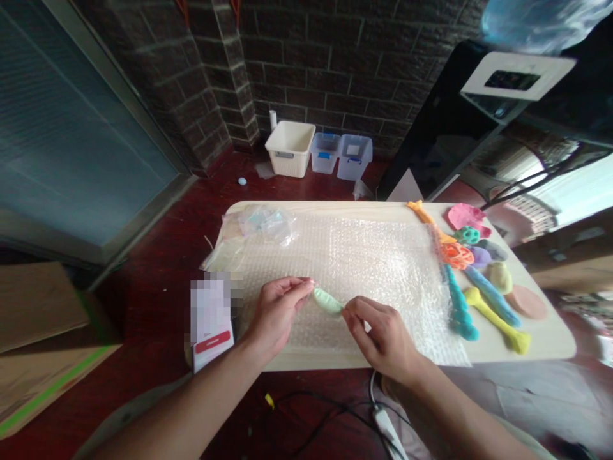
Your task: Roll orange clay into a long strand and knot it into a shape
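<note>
A small pale green piece of what looks like modelling clay (pixel 327 301) is stretched between my two hands, just above a sheet of bubble wrap (pixel 383 262). My left hand (pixel 282 306) pinches its upper left end between thumb and fingertips. At the lower right end, my right hand (pixel 380 329) has closed thumb and fingers on it. The piece is long, slightly curved and tilted down to the right. My fingertips cover both ends.
Coloured clay-like shapes, among them a yellow bone-shaped one (pixel 498 319) and a teal one (pixel 458 303), lie at the table's right. Clear plastic bags (pixel 268 223) rest at its back left. Behind stand a cream basket (pixel 290 150) and clear bins (pixel 354 156). Cables (pixel 330 406) run below the front edge.
</note>
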Available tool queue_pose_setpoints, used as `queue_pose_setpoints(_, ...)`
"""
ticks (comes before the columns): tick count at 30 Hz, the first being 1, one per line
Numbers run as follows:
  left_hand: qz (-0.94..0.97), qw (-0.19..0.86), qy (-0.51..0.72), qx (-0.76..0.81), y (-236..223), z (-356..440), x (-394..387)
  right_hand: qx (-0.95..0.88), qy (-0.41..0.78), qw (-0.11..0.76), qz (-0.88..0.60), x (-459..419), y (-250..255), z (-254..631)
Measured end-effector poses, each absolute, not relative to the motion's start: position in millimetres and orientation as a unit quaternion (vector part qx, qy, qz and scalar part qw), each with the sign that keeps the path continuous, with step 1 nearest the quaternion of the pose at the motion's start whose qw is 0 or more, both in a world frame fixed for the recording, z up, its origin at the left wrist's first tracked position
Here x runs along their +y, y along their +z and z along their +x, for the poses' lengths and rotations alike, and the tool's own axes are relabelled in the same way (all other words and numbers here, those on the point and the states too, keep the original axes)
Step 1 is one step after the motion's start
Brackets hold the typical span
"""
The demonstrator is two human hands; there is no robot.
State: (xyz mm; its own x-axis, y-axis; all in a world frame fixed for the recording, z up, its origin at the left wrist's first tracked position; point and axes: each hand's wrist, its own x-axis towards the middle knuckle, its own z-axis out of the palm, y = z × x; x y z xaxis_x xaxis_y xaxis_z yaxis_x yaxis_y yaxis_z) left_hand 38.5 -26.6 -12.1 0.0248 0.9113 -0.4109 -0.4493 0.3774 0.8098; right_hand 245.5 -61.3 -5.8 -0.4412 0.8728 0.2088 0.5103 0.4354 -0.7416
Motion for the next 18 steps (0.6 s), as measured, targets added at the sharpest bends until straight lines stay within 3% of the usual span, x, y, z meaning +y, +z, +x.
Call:
queue_pose_setpoints(8, 0.179, 0.699, 0.546, 0.425, -6.7, 48.5, -34.8, -0.783, 0.264, 0.329, -0.457, -67.7, -11.8, 237.9)
queue_pose_setpoints(14, 0.175, 0.799, 0.442, 0.369, -10.1, 61.8, -51.4, -0.840, 0.172, 0.321, -0.402, -75.5, -16.6, 225.1)
queue_pose_setpoints(18, 0.225, 0.769, 0.450, 0.395, -8.5, 59.3, -53.1, -0.791, 0.284, 0.351, -0.412, -74.3, -12.3, 224.8)
